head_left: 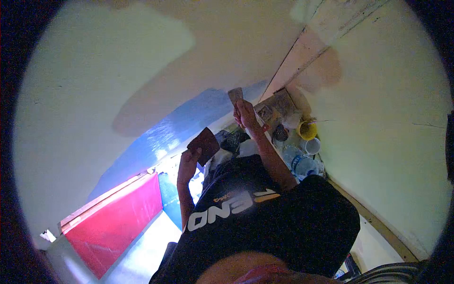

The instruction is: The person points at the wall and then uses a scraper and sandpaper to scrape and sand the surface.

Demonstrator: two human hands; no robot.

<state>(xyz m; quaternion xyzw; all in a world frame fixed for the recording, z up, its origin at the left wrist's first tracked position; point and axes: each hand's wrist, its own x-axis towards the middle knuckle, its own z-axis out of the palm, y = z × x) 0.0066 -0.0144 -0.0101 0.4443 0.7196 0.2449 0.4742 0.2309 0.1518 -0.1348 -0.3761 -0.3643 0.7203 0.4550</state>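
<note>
My right hand [245,115] is raised in the middle of the view, fingers wrapped round a putty knife [235,93]. Its flat blade points up, close to the wall [203,61]. Lower and to the left, my left hand [190,158] grips a dark, square flat plate [204,145] by its left edge, thumb on the face toward me. The two tools are apart from each other. Glossy blue paint [175,125] covers a lower band of the wall behind them, with paler cream patches above.
At the right, by the wall's foot, stand a yellow bucket [307,130], a white cup [311,146] and a large clear water bottle [305,165]. A red panel [118,222] stands at the lower left. A wooden strip [373,220] runs along the right wall.
</note>
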